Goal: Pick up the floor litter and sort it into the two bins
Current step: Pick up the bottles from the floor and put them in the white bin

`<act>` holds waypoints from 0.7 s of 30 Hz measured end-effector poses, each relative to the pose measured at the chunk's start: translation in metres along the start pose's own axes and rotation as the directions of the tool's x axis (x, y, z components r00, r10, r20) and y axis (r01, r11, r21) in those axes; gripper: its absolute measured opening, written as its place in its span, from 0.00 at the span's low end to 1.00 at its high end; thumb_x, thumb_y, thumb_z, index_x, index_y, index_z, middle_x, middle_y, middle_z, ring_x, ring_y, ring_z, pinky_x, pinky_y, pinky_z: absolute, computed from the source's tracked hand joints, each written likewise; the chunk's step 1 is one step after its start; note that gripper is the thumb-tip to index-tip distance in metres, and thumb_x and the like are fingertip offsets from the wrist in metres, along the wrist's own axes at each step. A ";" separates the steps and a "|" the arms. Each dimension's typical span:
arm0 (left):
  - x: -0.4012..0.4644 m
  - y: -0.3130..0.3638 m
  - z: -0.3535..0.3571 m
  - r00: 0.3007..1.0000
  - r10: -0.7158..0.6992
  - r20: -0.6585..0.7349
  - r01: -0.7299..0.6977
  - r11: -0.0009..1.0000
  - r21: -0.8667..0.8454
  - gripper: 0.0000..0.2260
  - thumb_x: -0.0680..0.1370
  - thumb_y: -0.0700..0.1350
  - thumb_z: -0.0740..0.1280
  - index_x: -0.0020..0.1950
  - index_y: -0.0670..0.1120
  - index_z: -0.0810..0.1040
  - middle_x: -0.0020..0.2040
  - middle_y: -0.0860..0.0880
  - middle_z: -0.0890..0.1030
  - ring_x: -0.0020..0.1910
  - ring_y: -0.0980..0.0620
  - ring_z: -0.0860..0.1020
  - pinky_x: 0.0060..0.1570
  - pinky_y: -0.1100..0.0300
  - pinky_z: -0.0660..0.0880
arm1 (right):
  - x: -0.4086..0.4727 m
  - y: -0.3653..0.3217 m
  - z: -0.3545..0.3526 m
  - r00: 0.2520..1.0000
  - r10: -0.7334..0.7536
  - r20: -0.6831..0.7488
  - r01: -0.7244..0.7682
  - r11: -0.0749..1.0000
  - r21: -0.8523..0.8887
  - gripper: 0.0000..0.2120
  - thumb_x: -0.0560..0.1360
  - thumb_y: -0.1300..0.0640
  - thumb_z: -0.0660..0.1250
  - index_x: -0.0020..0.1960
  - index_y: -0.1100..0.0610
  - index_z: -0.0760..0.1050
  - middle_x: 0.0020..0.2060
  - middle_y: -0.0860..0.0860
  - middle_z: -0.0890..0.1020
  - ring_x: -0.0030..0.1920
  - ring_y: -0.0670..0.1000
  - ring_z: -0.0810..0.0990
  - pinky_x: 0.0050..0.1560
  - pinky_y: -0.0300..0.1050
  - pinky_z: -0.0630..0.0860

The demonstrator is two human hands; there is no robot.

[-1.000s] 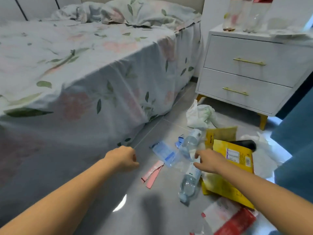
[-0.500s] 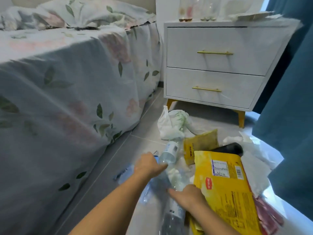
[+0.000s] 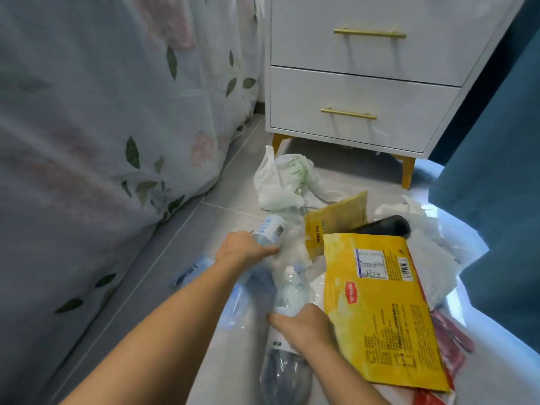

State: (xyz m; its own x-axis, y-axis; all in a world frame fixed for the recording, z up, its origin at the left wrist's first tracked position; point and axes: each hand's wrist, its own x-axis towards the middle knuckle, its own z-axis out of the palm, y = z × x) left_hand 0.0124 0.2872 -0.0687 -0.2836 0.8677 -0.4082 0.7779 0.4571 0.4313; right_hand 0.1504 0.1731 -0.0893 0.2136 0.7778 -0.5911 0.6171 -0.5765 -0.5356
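Two clear plastic bottles [image 3: 287, 299] and yellow packets [image 3: 377, 311] lie heaped on grey floor [image 3: 181, 244].

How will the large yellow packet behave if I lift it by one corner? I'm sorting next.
The large yellow packet lies flat and looks empty, so probably light. Its creased, glossy film suggests it will flop and may feel slippery. Unlike the clear bottle, it should not roll.
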 end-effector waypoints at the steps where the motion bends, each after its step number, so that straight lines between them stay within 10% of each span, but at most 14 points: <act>1: -0.003 -0.006 -0.009 1.000 -0.013 0.017 0.013 0.999 -0.031 0.30 0.64 0.65 0.72 0.56 0.44 0.79 0.49 0.46 0.80 0.45 0.46 0.79 0.42 0.59 0.75 | 0.001 0.001 0.000 1.000 -0.005 0.002 0.005 1.000 0.005 0.24 0.60 0.37 0.71 0.45 0.55 0.81 0.46 0.53 0.85 0.47 0.56 0.82 0.39 0.39 0.73; 8: -0.049 -0.073 -0.073 0.988 -0.129 0.085 0.143 0.972 -0.189 0.32 0.65 0.65 0.73 0.55 0.40 0.79 0.44 0.45 0.78 0.32 0.50 0.74 0.24 0.61 0.66 | -0.010 0.002 0.003 0.997 -0.078 -0.003 0.078 0.996 0.033 0.30 0.53 0.34 0.69 0.47 0.53 0.79 0.43 0.51 0.84 0.45 0.56 0.81 0.50 0.47 0.79; 18: -0.187 -0.180 -0.159 0.958 -0.228 0.172 0.284 0.821 -0.496 0.29 0.59 0.66 0.73 0.47 0.44 0.82 0.37 0.48 0.77 0.32 0.50 0.74 0.32 0.63 0.68 | -0.101 -0.073 0.016 0.895 -0.377 0.237 0.348 0.924 0.159 0.14 0.64 0.45 0.75 0.44 0.50 0.77 0.40 0.48 0.84 0.42 0.49 0.82 0.43 0.43 0.78; 21: -0.267 -0.210 -0.191 0.941 -0.290 0.174 0.336 0.744 -0.578 0.30 0.60 0.67 0.73 0.49 0.44 0.83 0.36 0.50 0.79 0.28 0.53 0.74 0.29 0.66 0.68 | -0.159 -0.102 0.033 0.830 -0.410 0.378 0.366 0.912 0.187 0.25 0.57 0.38 0.76 0.47 0.51 0.77 0.41 0.48 0.85 0.42 0.49 0.84 0.47 0.48 0.81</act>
State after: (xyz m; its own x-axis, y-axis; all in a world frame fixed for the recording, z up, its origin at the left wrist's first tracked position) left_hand -0.1822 -0.0033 0.1032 -0.3952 0.6499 -0.6492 0.1592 0.7445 0.6484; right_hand 0.0285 0.0996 0.0398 -0.3626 0.7872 -0.4988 0.4989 -0.2881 -0.8173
